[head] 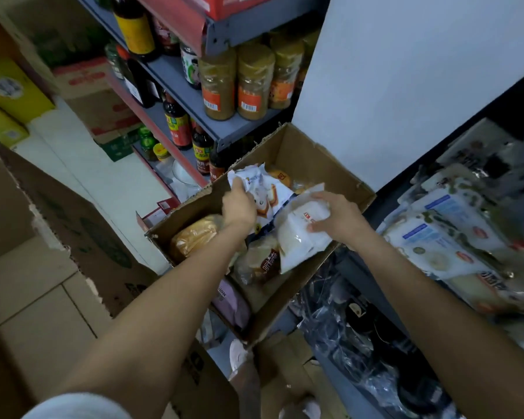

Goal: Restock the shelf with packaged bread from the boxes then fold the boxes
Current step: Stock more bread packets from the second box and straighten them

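An open cardboard box (315, 158) sits in the middle of the view, holding several bread packs. My left hand (238, 204) grips a white and blue printed bread pack (265, 192) at its upper corner, inside the box. My right hand (338, 217) holds a clear pack of white bread (300, 240) over the box's right side. A golden loaf (191, 235) lies at the box's left end, and a brown-labelled pack (263, 264) lies under the white one. The shelf (454, 237) on the right carries several bread packs.
A grey shelf unit (179, 74) with sauce bottles and spice jars (254, 83) stands behind the box. A large cardboard box (58, 237) is at my left. More cartons (103, 107) stand on the floor beyond. Dark plastic-wrapped goods (360, 343) fill the lower right shelf.
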`<state>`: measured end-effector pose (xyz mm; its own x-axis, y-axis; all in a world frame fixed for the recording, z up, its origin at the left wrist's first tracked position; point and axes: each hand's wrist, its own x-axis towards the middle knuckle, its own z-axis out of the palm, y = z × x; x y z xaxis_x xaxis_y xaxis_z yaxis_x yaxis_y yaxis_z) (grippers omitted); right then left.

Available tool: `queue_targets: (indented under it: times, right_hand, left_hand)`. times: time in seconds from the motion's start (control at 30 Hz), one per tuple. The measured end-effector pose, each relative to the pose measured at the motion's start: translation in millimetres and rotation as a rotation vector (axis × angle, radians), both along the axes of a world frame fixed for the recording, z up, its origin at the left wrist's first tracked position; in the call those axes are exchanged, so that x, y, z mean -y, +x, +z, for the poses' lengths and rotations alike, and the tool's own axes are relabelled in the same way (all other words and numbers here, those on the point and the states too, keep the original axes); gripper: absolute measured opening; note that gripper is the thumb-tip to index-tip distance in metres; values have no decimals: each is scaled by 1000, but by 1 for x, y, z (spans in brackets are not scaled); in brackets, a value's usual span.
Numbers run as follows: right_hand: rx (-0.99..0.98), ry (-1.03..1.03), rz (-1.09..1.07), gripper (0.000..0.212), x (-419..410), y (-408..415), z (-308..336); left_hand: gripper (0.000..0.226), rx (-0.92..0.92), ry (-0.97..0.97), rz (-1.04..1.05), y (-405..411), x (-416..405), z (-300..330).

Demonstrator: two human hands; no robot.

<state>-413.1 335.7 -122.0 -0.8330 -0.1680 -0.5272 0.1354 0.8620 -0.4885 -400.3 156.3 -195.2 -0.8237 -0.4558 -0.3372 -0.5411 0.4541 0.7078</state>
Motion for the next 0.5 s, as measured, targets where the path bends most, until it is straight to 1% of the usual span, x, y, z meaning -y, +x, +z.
queue_targets:
  times: [0.07,0.17,0.27,0.43,0.5]
  right_hand:
    - [-102,-147,-35,69,-3,11,24]
    - [-239,-303,-7,75,-5,29,55]
    - [-346,-362,54,77,-3,48,82]
    - [-648,-445,227,61,0,102,144]
    - [-716,-497,235,66,-12,125,173]
  left_hand:
    - [5,-65,-7,-8,5,-2,21]
    - [9,-181,-73,-39,15,-1,53]
    - [10,-299,-112,35,28,-1,91]
    - [14,-437,-122,188,65,-19,164]
    - [14,-510,-121,196,86,-31,201]
